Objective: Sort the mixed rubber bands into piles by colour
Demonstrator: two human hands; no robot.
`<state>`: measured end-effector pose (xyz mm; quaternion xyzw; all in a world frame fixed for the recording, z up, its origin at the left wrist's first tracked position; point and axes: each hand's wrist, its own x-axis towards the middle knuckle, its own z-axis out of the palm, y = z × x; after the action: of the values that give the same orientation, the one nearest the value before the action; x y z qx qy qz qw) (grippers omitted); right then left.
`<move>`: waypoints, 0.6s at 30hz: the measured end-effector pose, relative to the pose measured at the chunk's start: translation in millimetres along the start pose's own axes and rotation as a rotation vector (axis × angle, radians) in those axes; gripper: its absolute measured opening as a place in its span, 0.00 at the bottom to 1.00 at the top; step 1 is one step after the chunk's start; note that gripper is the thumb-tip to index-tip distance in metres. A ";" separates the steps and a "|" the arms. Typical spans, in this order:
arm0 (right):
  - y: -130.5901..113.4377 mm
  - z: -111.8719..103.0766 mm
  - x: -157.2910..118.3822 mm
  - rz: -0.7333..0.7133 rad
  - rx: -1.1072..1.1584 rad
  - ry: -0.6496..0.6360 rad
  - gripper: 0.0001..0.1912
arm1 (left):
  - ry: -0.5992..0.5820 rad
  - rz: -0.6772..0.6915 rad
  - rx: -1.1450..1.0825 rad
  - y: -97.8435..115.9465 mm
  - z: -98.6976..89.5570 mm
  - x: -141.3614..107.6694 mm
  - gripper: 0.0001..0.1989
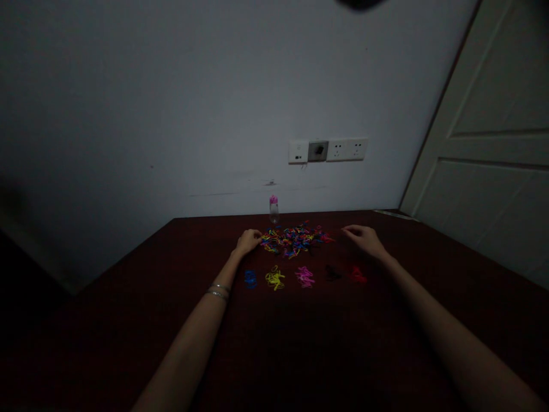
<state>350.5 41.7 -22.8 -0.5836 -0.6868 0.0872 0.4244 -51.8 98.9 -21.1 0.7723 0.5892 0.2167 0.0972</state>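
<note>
On dark table (295, 337), multicoloured bands (295, 239) heaped loosely, 5 single-colour piles (305, 277)

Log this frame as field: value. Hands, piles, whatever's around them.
left hand: at left edge of mixed pile; grip unclear
right hand: just right of mixed pile, apart from it; held item, if any, too small to tell
mixed pile: many-coloured bands, loosely spread
front row, left to right: blue pile, yellow pile, pink pile, dark pile, red pile
behind mixed pile: bottle, upright, pink top
surface: dark red table
light: dim
</note>
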 end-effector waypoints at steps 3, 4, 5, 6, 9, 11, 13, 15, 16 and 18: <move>25.5 -3.7 -4.2 0.092 -0.027 0.031 0.20 | 0.007 -0.013 -0.002 -0.5 0.9 0.3 0.13; 32.4 -4.3 -5.4 0.116 -0.038 0.040 0.20 | 0.008 -0.014 -0.004 -0.1 0.8 0.2 0.12; 38.1 -4.8 -6.4 0.140 -0.046 0.050 0.20 | 0.011 -0.018 -0.006 0.4 0.6 0.0 0.12; 42.5 -5.1 -7.2 0.162 -0.048 0.063 0.20 | 0.016 -0.023 -0.009 1.1 0.2 -0.3 0.12; 48.8 -4.8 -8.1 0.203 -0.038 0.090 0.20 | 0.027 -0.028 -0.028 2.3 -0.8 -1.0 0.12; 49.9 -4.0 -8.0 0.193 -0.038 0.083 0.19 | 0.030 -0.017 -0.044 1.8 -0.9 -0.8 0.12; 50.5 -3.1 -7.8 0.173 -0.042 0.070 0.19 | 0.035 -0.006 -0.056 0.1 -0.2 0.2 0.13; 51.3 -2.5 -7.6 0.165 -0.046 0.067 0.18 | 0.044 0.005 -0.066 -1.9 1.0 2.0 0.13; 51.7 -2.3 -7.6 0.169 -0.049 0.064 0.19 | 0.049 0.010 -0.071 -2.9 1.6 3.1 0.14; 52.6 -2.2 -7.7 0.177 -0.058 0.053 0.19 | 0.058 0.031 -0.088 -4.0 2.4 5.4 0.14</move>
<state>389.9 50.1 -57.4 -0.6562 -0.6233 0.0893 0.4159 -53.1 105.4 -23.7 0.7697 0.5696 0.2664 0.1106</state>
